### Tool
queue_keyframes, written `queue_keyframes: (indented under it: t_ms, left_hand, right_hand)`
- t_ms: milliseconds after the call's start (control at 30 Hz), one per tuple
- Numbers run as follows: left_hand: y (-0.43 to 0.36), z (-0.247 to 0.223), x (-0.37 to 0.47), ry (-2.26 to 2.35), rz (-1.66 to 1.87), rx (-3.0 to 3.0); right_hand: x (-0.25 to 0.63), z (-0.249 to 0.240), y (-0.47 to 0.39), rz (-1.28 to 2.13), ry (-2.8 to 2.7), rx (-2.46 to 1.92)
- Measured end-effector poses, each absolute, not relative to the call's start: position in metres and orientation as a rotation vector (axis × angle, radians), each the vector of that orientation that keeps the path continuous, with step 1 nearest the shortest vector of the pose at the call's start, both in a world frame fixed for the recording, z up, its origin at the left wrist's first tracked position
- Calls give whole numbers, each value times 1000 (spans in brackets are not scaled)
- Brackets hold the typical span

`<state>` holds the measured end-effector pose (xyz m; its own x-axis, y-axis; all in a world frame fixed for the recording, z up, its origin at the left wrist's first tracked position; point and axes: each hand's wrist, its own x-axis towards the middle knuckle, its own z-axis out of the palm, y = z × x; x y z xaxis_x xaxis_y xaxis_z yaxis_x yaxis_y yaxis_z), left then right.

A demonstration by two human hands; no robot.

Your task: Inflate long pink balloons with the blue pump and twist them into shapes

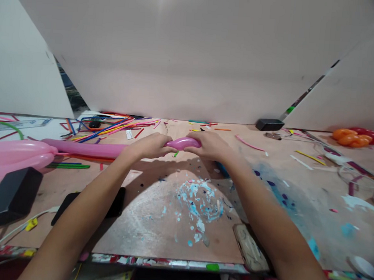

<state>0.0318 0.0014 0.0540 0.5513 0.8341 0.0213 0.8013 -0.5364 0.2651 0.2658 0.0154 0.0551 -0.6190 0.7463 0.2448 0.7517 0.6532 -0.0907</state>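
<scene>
A pink modelling balloon (183,143) is stretched between my two hands above the middle of the table. My left hand (156,146) is closed around its narrowed left end. At the bulge's right end, my right hand (208,144) grips with fingers wrapped over it. A long pink balloon length (89,148) runs leftward behind my left forearm; whether it joins the held piece is hidden by my hand. Further left lies a looped, lighter pink balloon shape (14,154).
Uninflated balloons (116,130) lie in a bundle at the back left. A dark box (12,195), a phone (115,203) and a worn phone-like object (250,247) sit near the front. Orange balloons (352,138) and a small black box (269,124) stand back right. A white panel (181,53) rises behind.
</scene>
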Motion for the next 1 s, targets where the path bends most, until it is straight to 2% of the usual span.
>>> queue_keyframes:
  t_ms: [233,467,567,667,733,867,1000]
  left_hand:
    - [-4,66,24,1277,281,2225]
    - [-5,67,25,1174,291,2265]
    - [-2,59,27,1381,395,2574]
    - [-2,54,30,1521,444,2795]
    - [-3,53,33,1525,426,2832]
    - [-6,54,38,1553,339,2803]
    - [-7,54,39,1523,378,2905]
  right_hand:
    - [260,38,18,-395,-2495,-973]
    - [249,21,19,-581,-2292,-1100]
    - [242,33,9,-531,-2422,-1105]
    - [238,46,-1,-328,-2620,-1184]
    - [237,51,-5,-269,-2649,-1248]
    - [236,49,-3,-369,-2515,-1288]
    - [241,46,0,-139,-2584,-1188]
